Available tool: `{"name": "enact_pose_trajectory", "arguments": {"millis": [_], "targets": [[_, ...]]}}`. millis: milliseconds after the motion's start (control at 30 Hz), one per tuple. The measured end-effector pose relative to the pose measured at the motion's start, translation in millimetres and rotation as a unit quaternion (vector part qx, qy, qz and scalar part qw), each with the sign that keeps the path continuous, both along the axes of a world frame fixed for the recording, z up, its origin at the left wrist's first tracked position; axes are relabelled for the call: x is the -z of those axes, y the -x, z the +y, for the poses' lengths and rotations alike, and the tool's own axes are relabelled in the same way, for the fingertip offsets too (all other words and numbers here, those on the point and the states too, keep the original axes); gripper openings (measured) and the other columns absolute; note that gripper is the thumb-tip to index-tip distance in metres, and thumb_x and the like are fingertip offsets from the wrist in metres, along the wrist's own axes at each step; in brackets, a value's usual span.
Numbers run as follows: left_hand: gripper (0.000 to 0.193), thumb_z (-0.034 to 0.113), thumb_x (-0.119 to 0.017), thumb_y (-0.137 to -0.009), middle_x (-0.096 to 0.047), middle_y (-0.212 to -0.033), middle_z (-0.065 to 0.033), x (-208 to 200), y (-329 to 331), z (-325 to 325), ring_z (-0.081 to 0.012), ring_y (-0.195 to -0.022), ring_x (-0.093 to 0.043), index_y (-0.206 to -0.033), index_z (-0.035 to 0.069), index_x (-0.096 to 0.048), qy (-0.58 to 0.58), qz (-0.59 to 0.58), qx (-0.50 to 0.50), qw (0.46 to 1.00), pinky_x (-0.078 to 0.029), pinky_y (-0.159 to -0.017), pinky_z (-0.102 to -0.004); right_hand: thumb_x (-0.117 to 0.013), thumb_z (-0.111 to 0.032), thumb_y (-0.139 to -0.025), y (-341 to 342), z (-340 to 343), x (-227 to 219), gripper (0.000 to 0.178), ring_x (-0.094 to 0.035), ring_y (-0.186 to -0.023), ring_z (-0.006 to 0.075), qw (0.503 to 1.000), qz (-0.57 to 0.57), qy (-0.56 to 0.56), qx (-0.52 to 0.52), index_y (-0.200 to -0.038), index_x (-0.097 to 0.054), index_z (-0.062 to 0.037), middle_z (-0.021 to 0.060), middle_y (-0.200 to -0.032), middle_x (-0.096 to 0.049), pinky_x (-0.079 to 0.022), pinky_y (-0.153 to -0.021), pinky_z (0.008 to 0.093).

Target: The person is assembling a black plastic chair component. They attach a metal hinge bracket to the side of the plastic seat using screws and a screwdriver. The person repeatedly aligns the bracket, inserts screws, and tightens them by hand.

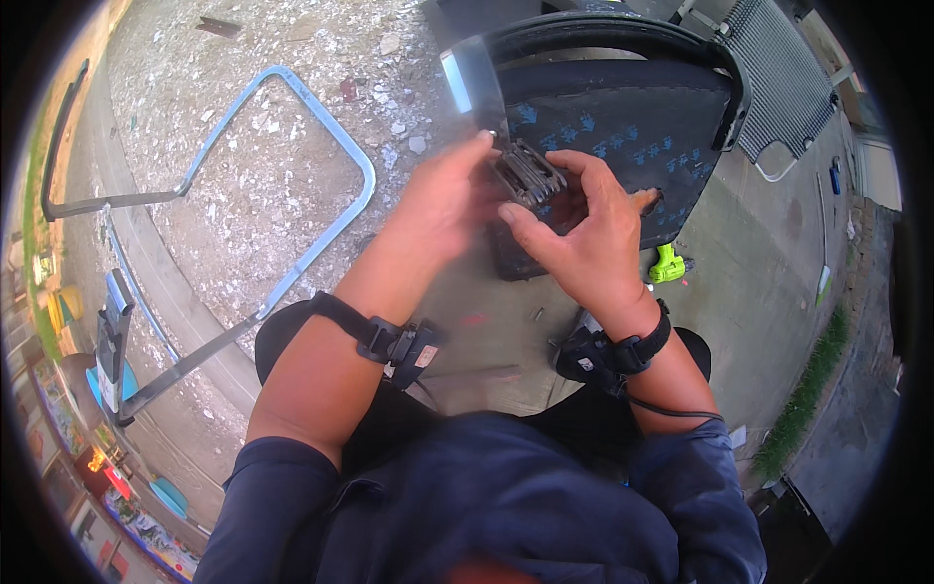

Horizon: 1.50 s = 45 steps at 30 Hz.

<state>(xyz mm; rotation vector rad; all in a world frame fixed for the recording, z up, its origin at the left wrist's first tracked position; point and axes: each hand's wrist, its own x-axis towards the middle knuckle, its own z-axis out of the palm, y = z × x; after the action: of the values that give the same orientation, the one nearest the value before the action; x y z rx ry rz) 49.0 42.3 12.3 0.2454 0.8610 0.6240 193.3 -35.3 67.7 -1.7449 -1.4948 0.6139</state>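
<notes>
My right hand [593,219] is closed on a small dark case [530,175], its thumb and fingers gripping the sides. Several narrow metal pieces lie in rows in it, like a bit set, though blur hides their exact kind. A flat grey flap [477,83] with a pale panel stands up at its far left and looks joined to it. Beside the case is my left hand [452,195], smeared by motion, its fingertips close to the flap's base. Just beyond both hands sits a black padded chair [623,117] with blue marks and a curved black tube.
A lime-green power tool [668,265] lies right of the chair. At left stands a bent grey metal frame [365,185] over rubble-strewn ground [282,127]. A grey woven seat [778,73] is at the far right, with a grass strip [808,399] nearer.
</notes>
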Motion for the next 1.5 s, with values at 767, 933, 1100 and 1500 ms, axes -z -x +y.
{"name": "enact_pose_trajectory", "arguments": {"millis": [767, 933, 1100, 1500], "targets": [[0.019, 0.014, -0.060, -0.098, -0.065, -0.095, -0.0156, 7, -2, -9, -0.0264, -0.091, -0.068, -0.100, -0.004, -0.058, 0.015, -0.071, -0.016, 0.997, -0.059, -0.078, -0.0419, -0.080, -0.009, -0.067, -9, -15, 11, 0.060, -0.061, -0.096, 0.0247, 0.995, -0.012, 0.030, -0.094, -0.121, -0.053, -0.0042, 0.0100, -0.102, -0.061, -0.051, -0.082, 0.0347], [0.018, 0.013, -0.060, -0.099, -0.061, -0.101, -0.0183, 9, -12, -12, -0.0311, -0.098, -0.066, -0.102, -0.004, -0.053, 0.014, -0.069, -0.032, 0.997, -0.059, -0.081, -0.0462, -0.087, -0.021, -0.076, -7, -23, 31, 0.058, -0.062, -0.085, 0.0114, 0.978, 0.179, 0.105, -0.001, -0.119, -0.053, -0.0012, 0.0066, -0.100, -0.064, -0.052, -0.074, 0.0260], [0.018, 0.015, -0.058, -0.100, -0.062, -0.098, -0.0158, 10, -12, -12, -0.0287, -0.093, -0.067, -0.101, -0.002, -0.054, 0.013, -0.081, -0.033, 0.996, -0.058, -0.080, -0.0436, -0.081, -0.010, -0.079, 1, -21, 21, 0.044, -0.063, -0.080, 0.0125, 0.991, 0.119, 0.056, 0.004, -0.114, -0.057, -0.0010, 0.0075, -0.098, -0.064, -0.052, -0.072, 0.0263], [0.026, 0.031, -0.053, -0.103, -0.064, -0.092, -0.0078, 0, -8, -2, -0.0245, -0.082, -0.067, -0.101, 0.006, -0.059, 0.012, 0.017, 0.005, 1.000, -0.058, -0.075, -0.0418, -0.078, 0.002, -0.071, -4, -6, 3, 0.045, -0.064, -0.084, 0.0262, 0.973, -0.152, -0.133, -0.108, -0.113, -0.065, -0.0060, 0.0097, -0.099, -0.064, -0.053, -0.071, 0.0336]]}}
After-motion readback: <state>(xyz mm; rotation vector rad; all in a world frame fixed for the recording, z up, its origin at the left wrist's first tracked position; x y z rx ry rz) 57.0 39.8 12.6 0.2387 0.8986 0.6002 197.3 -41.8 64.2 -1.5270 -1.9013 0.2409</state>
